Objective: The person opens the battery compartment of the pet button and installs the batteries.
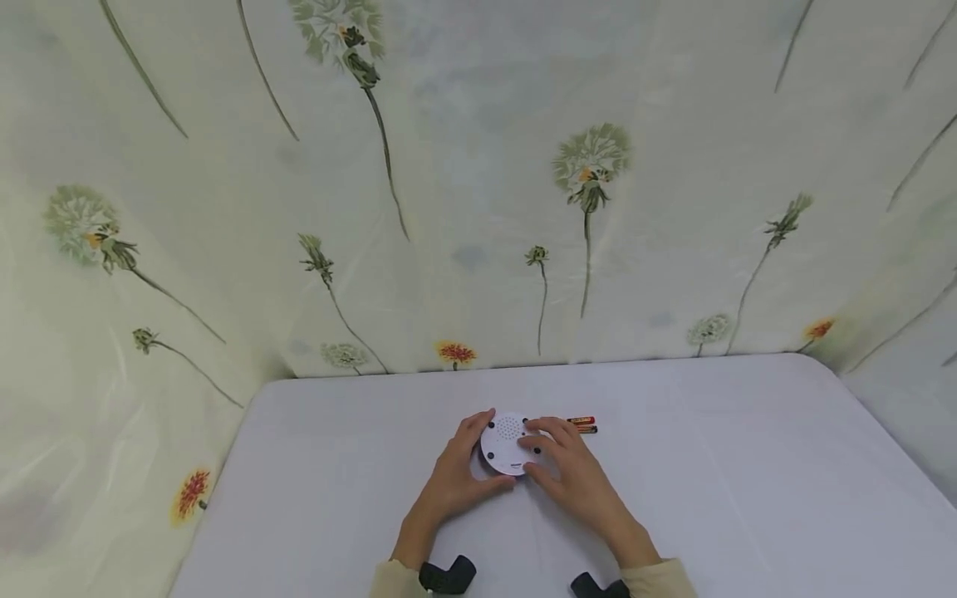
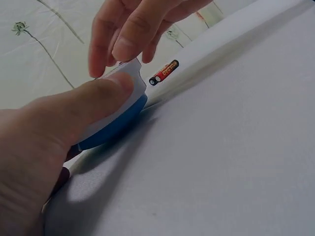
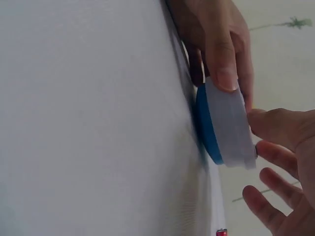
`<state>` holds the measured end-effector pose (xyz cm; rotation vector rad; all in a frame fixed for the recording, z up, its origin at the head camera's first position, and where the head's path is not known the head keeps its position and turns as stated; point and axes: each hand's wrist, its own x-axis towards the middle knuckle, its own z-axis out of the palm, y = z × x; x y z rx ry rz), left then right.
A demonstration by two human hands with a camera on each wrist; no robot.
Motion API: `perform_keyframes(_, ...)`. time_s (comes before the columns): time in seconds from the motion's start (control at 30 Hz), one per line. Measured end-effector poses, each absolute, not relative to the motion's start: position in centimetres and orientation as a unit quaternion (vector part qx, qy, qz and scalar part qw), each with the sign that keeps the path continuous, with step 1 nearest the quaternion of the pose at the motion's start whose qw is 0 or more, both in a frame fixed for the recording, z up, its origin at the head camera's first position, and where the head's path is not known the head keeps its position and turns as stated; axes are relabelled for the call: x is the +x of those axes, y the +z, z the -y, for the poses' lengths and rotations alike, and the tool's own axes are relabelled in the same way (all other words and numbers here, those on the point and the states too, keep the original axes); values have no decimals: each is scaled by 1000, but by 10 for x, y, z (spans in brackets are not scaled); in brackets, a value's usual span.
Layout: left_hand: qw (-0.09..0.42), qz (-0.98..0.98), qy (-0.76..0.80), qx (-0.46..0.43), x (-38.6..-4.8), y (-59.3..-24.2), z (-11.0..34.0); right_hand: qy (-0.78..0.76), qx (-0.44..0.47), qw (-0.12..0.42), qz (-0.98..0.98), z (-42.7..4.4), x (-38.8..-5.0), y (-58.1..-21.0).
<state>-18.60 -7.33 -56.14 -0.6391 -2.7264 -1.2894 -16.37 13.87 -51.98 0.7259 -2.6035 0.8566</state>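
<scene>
A round white device (image 1: 508, 458) with a blue underside, small dark feet and a dotted grille on its upward face is over the white table. My left hand (image 1: 454, 477) grips it by the rim, thumb on the near side and fingers round the left. In the left wrist view my left thumb presses its white side (image 2: 110, 109). My right hand (image 1: 579, 482) is at the device's right, fingers spread and bent, thumb and a fingertip touching the upward face. The right wrist view shows the blue part (image 3: 208, 129) facing the tabletop.
Two red and black batteries (image 1: 581, 425) lie side by side on the table (image 1: 359, 448), just behind my right hand. A floral sheet (image 1: 478, 199) hangs behind the table's back edge and along the left side.
</scene>
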Motion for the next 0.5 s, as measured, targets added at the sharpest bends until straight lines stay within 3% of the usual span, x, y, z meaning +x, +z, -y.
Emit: perform_keyframes(0.5, 41, 885, -415, -209, -184, -561, 70, 222, 249, 188, 924, -127, -154, -507)
